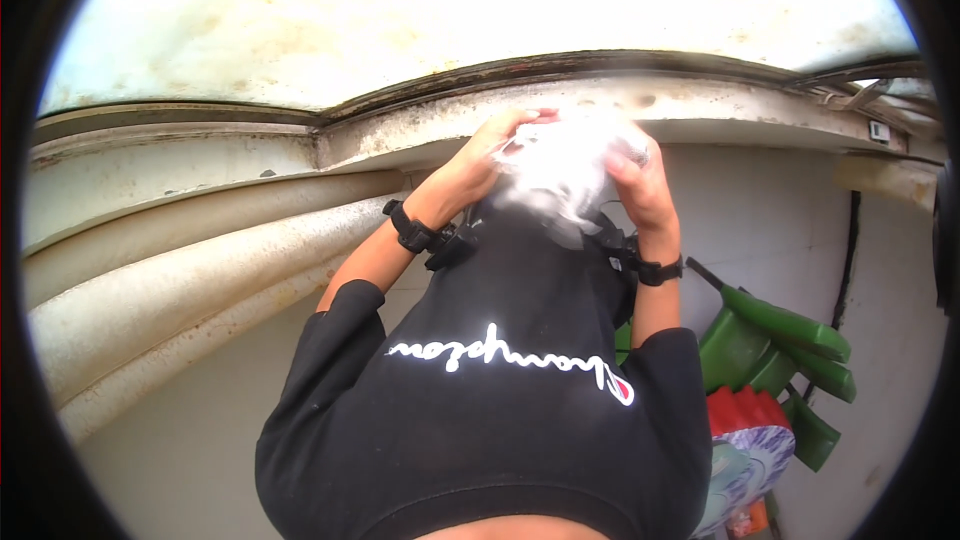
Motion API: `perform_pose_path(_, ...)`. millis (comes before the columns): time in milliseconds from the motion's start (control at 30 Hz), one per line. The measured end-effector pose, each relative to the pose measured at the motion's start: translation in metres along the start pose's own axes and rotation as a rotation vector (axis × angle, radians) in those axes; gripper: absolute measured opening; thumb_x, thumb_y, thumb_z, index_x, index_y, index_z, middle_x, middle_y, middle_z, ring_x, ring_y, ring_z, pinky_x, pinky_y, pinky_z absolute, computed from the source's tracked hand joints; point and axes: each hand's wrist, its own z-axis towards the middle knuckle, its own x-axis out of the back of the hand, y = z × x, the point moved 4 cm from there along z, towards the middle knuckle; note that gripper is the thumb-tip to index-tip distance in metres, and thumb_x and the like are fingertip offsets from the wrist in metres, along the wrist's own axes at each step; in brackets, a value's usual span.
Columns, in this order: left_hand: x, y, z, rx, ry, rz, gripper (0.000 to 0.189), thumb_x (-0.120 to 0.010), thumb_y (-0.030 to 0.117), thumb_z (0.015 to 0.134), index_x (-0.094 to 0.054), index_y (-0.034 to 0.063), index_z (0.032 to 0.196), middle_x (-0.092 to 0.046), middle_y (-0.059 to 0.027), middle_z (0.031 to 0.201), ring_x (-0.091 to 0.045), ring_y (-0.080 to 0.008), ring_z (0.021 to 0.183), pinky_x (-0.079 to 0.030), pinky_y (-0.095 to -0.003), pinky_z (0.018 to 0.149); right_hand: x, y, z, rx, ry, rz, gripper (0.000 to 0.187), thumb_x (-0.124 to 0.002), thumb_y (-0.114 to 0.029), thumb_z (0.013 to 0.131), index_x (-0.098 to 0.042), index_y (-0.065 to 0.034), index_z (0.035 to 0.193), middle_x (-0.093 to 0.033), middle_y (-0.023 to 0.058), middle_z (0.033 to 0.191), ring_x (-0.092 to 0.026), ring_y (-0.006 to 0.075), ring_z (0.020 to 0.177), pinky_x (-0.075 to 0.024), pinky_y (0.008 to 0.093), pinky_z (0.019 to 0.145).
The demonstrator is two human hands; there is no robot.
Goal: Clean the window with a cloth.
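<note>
A white crumpled piece of soft material (559, 165) hangs in front of my chest, bunched between both hands. Glare and motion blur hide whether it is cloth or thin plastic. My left hand (491, 154) grips its left side, with fingertips near the top edge. On the opposite side, my right hand (637, 176) holds it with the thumb in front. The lower end of the material dangles loosely over my black T-shirt (510, 427). Each wrist wears a black strap, the left strap (411, 229) and the right strap (658, 270), with a dark device attached.
Beyond my hands runs a stained window ledge (420, 120) under a bright, dirty pane (450, 0). Thick pale pipes (210, 262) run along the left wall. Green plastic pieces (780, 330) and a red object (746, 409) with a purple-and-white patterned item (769, 454) stand at right.
</note>
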Motion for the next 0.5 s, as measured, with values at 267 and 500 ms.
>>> perform_pose_path(267,-0.011,0.001,0.000,0.001,0.002,0.139,0.048,-0.045,0.030,0.096,-0.047,-0.0041,0.130,-0.053,-0.0147,0.132,-0.052,-0.0219,0.119,-0.040,-0.0373,0.103,0.000,0.001,0.007,0.302,0.492,-1.469,0.036,-0.073,-0.014,0.069,-0.062,-0.0034,0.101,-0.065,0.0127,0.097,-0.066,0.0238,0.077,-0.0521,0.0329,0.063)
perform_pose_path(500,0.018,-0.010,0.005,-0.109,-0.069,0.093,0.048,-0.046,0.029,0.098,-0.043,-0.0013,0.135,-0.056,-0.0139,0.129,-0.053,-0.0238,0.120,-0.044,-0.0376,0.101,-0.025,-0.009,0.011,0.048,-0.023,-0.287,0.033,-0.073,-0.023,0.081,-0.065,-0.0003,0.103,-0.065,0.0033,0.092,-0.056,0.0083,0.082,-0.0476,0.0261,0.074)
